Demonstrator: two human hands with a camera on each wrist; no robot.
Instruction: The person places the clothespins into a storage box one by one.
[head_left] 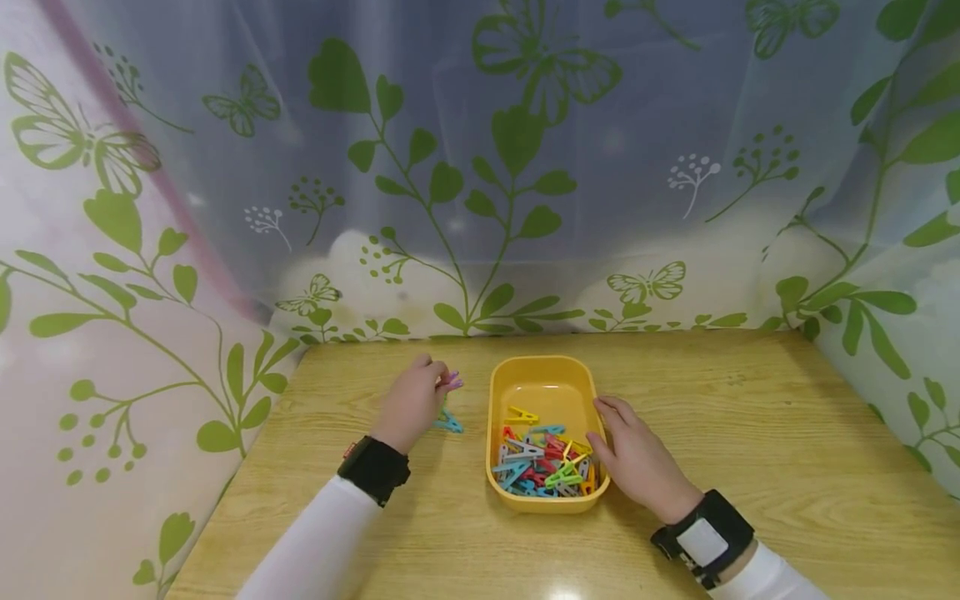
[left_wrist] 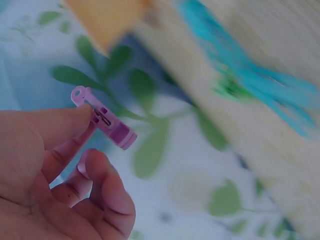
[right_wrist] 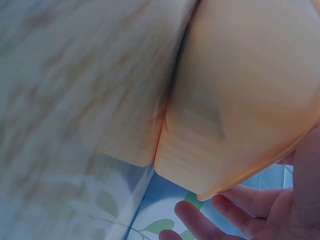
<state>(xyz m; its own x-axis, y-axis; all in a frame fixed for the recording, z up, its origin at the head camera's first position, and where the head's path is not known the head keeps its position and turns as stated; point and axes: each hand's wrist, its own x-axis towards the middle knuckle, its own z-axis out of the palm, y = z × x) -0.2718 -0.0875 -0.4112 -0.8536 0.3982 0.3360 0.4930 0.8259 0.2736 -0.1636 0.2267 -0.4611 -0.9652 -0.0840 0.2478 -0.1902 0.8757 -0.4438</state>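
Observation:
A small purple clothespin [left_wrist: 111,122] is pinched in my left hand [head_left: 411,404], between the thumb and a finger, above the table left of the box. Under that hand lies a blue clothespin [head_left: 450,422] on the wood, and a green piece [left_wrist: 230,85] shows blurred beside it in the left wrist view. My right hand [head_left: 637,458] touches the right rim of the yellow plastic box [head_left: 547,362]. Its thumb lies over the rim, and the other fingers extend loosely along the outside. Several coloured clothespins [head_left: 551,454] are heaped in the near part of the box.
The box stands on a light wooden table [head_left: 712,400]. A curtain [head_left: 480,208] printed with green leaves and butterflies closes off the back and both sides. Black bands with devices [head_left: 705,537] circle both wrists.

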